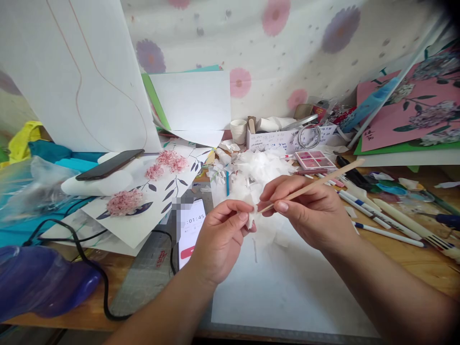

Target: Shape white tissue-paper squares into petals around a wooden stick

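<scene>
Between the thumb and fingers of my left hand [226,239] is pinched a small crumpled piece of white tissue paper [251,216]. A thin wooden stick [316,183] lies in the grip of my right hand [309,208], slanting up to the right. The stick's narrow lower end meets the tissue at my left fingertips. Behind both hands spreads a loose heap of white tissue pieces [260,165]. Beneath them lies a sheet of white paper [283,292] at the table's front.
To the left are a lit phone [192,220], sheets with pink paper flowers [124,202], a black cable [84,254] and a purple bottle [46,280]. Pens [388,230] and a pink palette [315,160] lie right. A paper cup [238,131] stands behind.
</scene>
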Demonstrator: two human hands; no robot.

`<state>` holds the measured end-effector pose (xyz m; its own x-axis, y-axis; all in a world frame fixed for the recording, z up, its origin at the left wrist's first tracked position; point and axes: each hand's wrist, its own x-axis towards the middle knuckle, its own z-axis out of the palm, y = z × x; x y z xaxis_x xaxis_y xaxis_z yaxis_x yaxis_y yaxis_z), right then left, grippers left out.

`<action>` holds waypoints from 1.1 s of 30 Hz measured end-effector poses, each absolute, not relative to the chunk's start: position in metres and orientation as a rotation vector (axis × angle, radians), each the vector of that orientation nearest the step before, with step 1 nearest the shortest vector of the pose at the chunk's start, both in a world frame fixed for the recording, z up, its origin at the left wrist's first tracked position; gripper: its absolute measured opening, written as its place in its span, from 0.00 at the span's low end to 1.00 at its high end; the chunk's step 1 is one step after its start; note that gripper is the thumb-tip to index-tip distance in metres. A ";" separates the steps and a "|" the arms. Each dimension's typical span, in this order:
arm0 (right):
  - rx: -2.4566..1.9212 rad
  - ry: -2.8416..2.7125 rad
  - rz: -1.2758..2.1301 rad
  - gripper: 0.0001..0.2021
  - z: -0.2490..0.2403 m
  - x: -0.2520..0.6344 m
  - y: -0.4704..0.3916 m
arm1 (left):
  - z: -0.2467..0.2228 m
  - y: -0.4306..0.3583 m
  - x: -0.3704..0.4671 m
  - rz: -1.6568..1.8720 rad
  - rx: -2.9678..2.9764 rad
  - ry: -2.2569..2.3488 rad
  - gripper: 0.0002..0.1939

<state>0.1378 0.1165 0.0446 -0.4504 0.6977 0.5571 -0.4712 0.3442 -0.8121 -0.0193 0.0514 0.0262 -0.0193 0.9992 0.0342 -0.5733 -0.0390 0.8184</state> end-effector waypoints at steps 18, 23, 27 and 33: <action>-0.257 -1.550 1.306 0.05 0.045 0.138 0.117 | 0.026 0.051 -0.020 1.488 0.801 0.742 0.02; -0.253 -1.568 1.283 0.07 0.045 0.138 0.117 | 0.026 0.050 -0.019 1.509 0.828 0.752 0.02; -0.260 -1.594 1.252 0.07 0.046 0.138 0.116 | 0.026 0.049 -0.019 1.531 0.859 0.781 0.02; -0.268 -1.606 1.217 0.07 0.045 0.139 0.116 | 0.025 0.050 -0.020 1.541 0.880 0.830 0.01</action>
<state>0.1391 0.1163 0.0455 -0.4207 0.6863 0.5933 -0.3853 0.4570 -0.8017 -0.0196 0.0495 0.0253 -0.1006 0.9904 0.0946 -0.4657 -0.1309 0.8752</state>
